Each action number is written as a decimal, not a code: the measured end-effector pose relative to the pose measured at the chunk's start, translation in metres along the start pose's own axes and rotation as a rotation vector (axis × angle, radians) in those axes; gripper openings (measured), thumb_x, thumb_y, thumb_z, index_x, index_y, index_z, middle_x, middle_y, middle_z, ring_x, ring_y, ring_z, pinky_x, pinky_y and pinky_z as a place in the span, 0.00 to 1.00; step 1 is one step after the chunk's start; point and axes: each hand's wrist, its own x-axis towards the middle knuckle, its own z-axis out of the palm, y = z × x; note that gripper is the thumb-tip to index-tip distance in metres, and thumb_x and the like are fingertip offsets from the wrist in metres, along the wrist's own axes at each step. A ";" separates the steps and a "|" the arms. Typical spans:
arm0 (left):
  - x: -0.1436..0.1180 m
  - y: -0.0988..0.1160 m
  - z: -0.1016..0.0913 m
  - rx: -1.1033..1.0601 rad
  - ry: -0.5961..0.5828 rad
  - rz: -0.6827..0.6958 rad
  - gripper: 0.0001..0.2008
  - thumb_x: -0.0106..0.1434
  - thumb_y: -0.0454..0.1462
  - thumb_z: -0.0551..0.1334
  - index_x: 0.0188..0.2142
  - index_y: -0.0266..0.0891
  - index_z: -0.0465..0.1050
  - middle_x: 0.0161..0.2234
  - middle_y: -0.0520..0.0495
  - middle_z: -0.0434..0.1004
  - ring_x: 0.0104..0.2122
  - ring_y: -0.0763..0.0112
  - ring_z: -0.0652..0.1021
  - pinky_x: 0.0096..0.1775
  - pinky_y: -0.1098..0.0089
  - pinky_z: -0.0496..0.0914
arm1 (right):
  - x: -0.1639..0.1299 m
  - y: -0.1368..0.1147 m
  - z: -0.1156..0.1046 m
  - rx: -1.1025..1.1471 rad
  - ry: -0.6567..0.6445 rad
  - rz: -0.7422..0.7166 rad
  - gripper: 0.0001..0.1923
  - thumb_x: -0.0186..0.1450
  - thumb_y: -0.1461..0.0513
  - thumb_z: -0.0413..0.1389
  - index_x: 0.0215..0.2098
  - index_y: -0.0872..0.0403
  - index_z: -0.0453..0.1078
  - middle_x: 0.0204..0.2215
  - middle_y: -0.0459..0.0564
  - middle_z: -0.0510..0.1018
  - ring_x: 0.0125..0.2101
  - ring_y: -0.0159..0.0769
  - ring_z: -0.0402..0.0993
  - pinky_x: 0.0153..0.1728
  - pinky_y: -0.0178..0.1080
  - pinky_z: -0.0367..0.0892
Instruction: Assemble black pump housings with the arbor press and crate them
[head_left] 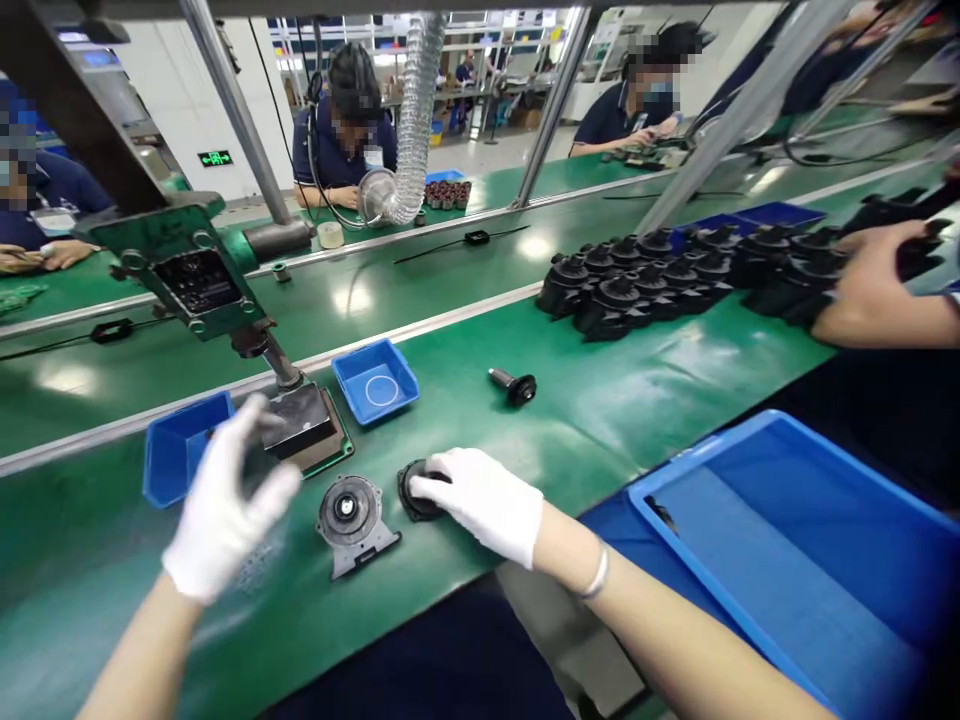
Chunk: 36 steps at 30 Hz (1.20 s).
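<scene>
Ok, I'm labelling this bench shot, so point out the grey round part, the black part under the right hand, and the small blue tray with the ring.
grey round part (346, 508), head view, its centre hub.
black part (414, 494), head view, exposed left rim.
small blue tray (358, 366), head view, back wall.

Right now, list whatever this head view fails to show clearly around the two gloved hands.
- Left hand: motion-blurred, so its grip is unreadable; it covers part of the left blue tray.
- Black round part: mostly hidden under the right hand.
- Press fixture block: near edge blurred by the left hand's fingers.
- Large blue bin: cut off by the right and bottom edges.
- Black housings: too far away for detail.
</scene>
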 end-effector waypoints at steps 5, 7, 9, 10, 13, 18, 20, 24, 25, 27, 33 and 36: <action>-0.079 0.004 0.043 -0.276 -0.390 -0.141 0.61 0.51 0.46 0.72 0.69 0.43 0.28 0.66 0.30 0.52 0.64 0.44 0.61 0.61 0.42 0.58 | -0.005 0.010 0.009 0.223 0.098 0.146 0.27 0.63 0.69 0.49 0.61 0.54 0.60 0.55 0.56 0.71 0.54 0.44 0.67 0.55 0.50 0.65; -0.084 0.001 0.058 -0.336 -0.391 -0.158 0.61 0.51 0.42 0.72 0.69 0.44 0.27 0.67 0.31 0.52 0.64 0.44 0.60 0.61 0.41 0.57 | -0.011 0.011 0.012 0.276 0.166 0.273 0.29 0.62 0.68 0.50 0.61 0.54 0.60 0.56 0.57 0.69 0.56 0.44 0.66 0.57 0.52 0.64; -0.081 -0.001 0.066 -0.432 -0.367 -0.170 0.59 0.52 0.38 0.71 0.69 0.44 0.29 0.66 0.32 0.54 0.64 0.46 0.62 0.61 0.43 0.57 | -0.013 0.007 0.020 0.293 0.200 0.325 0.27 0.61 0.67 0.52 0.59 0.53 0.62 0.55 0.56 0.70 0.54 0.44 0.68 0.56 0.52 0.66; -0.079 -0.002 0.069 -0.474 -0.350 -0.173 0.58 0.52 0.37 0.71 0.69 0.44 0.31 0.65 0.33 0.56 0.63 0.47 0.62 0.61 0.44 0.57 | -0.011 0.004 0.026 0.288 0.217 0.327 0.25 0.61 0.66 0.54 0.57 0.53 0.63 0.53 0.56 0.71 0.54 0.45 0.68 0.55 0.52 0.66; -0.076 -0.002 0.074 -0.505 -0.306 -0.161 0.56 0.53 0.36 0.69 0.69 0.44 0.31 0.63 0.33 0.59 0.62 0.48 0.64 0.61 0.45 0.58 | -0.002 -0.003 0.047 0.273 0.313 0.254 0.12 0.63 0.65 0.56 0.46 0.52 0.70 0.44 0.55 0.75 0.51 0.45 0.70 0.52 0.52 0.69; -0.085 -0.007 0.071 -0.459 -0.232 -0.101 0.52 0.58 0.38 0.65 0.69 0.47 0.26 0.61 0.33 0.60 0.60 0.47 0.67 0.59 0.42 0.60 | 0.011 0.003 0.057 0.432 0.321 0.052 0.19 0.66 0.66 0.53 0.55 0.49 0.63 0.53 0.55 0.72 0.57 0.40 0.67 0.58 0.50 0.65; -0.090 -0.012 0.066 -0.447 -0.211 -0.109 0.51 0.58 0.39 0.65 0.69 0.47 0.27 0.61 0.33 0.60 0.60 0.46 0.68 0.58 0.41 0.61 | 0.011 0.007 0.053 0.441 0.315 0.117 0.32 0.63 0.63 0.57 0.63 0.50 0.54 0.63 0.59 0.61 0.63 0.44 0.58 0.61 0.53 0.60; -0.097 -0.021 0.056 -0.483 -0.238 -0.131 0.56 0.55 0.42 0.67 0.69 0.46 0.25 0.62 0.31 0.57 0.60 0.42 0.67 0.58 0.39 0.61 | 0.011 0.008 0.053 0.407 0.236 0.324 0.41 0.58 0.59 0.62 0.65 0.54 0.51 0.67 0.63 0.50 0.66 0.50 0.51 0.62 0.55 0.57; -0.098 -0.022 0.054 -0.489 -0.260 -0.141 0.57 0.55 0.41 0.68 0.69 0.46 0.25 0.63 0.30 0.56 0.61 0.41 0.65 0.59 0.39 0.59 | 0.012 0.007 0.055 0.382 0.195 0.317 0.38 0.58 0.59 0.61 0.63 0.55 0.54 0.67 0.63 0.51 0.66 0.51 0.51 0.62 0.56 0.56; -0.099 -0.023 0.054 -0.491 -0.303 -0.165 0.56 0.55 0.39 0.67 0.69 0.45 0.25 0.65 0.31 0.54 0.63 0.42 0.62 0.60 0.39 0.56 | 0.015 0.006 0.060 0.318 0.138 0.243 0.29 0.60 0.59 0.59 0.58 0.56 0.61 0.67 0.63 0.52 0.65 0.51 0.52 0.62 0.57 0.55; -0.094 -0.019 0.062 -0.531 -0.274 -0.221 0.55 0.52 0.38 0.69 0.68 0.39 0.32 0.64 0.29 0.56 0.64 0.44 0.62 0.63 0.44 0.56 | 0.030 0.011 0.055 0.279 0.140 0.223 0.18 0.59 0.59 0.59 0.47 0.55 0.70 0.54 0.61 0.67 0.55 0.50 0.65 0.56 0.56 0.64; -0.088 -0.016 0.060 -0.542 -0.297 -0.268 0.55 0.48 0.39 0.71 0.66 0.37 0.37 0.63 0.29 0.58 0.63 0.44 0.63 0.63 0.45 0.58 | 0.043 0.001 0.034 0.387 0.275 0.296 0.14 0.61 0.61 0.56 0.46 0.53 0.69 0.51 0.58 0.69 0.52 0.47 0.68 0.53 0.54 0.66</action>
